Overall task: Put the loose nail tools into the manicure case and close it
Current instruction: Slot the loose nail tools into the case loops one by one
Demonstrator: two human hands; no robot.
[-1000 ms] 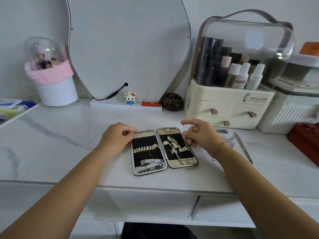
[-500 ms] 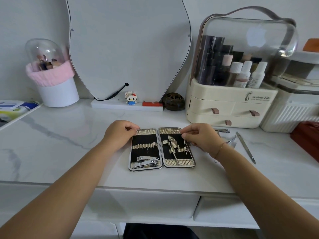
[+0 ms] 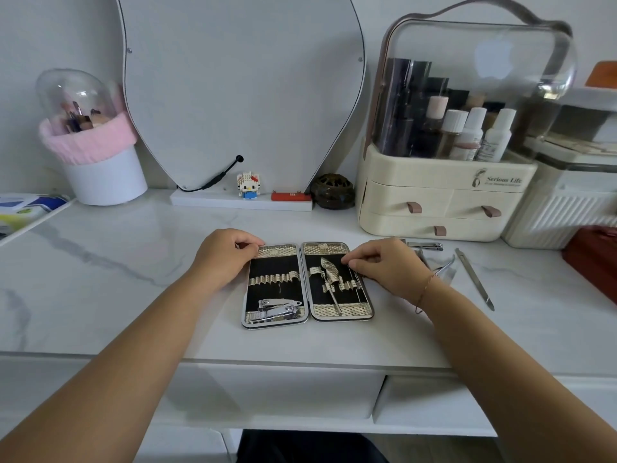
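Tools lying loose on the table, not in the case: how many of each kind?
Nail clipper: 1
Nippers: 1
Long flat file: 1
Total: 3, though the right hand may hide more.

My curvy mirror [image 3: 240,91] leans at the back, tiny block cat figure [image 3: 248,185] on its base. Pink-trimmed brush holder [image 3: 96,155] sits left, cosmetics organizer [image 3: 444,182] right.

A white marbled table [image 3: 100,279] stands against a pale wall [image 3: 50,35]. A curvy mirror [image 3: 240,88] leans there, drawers [image 3: 283,392] below.
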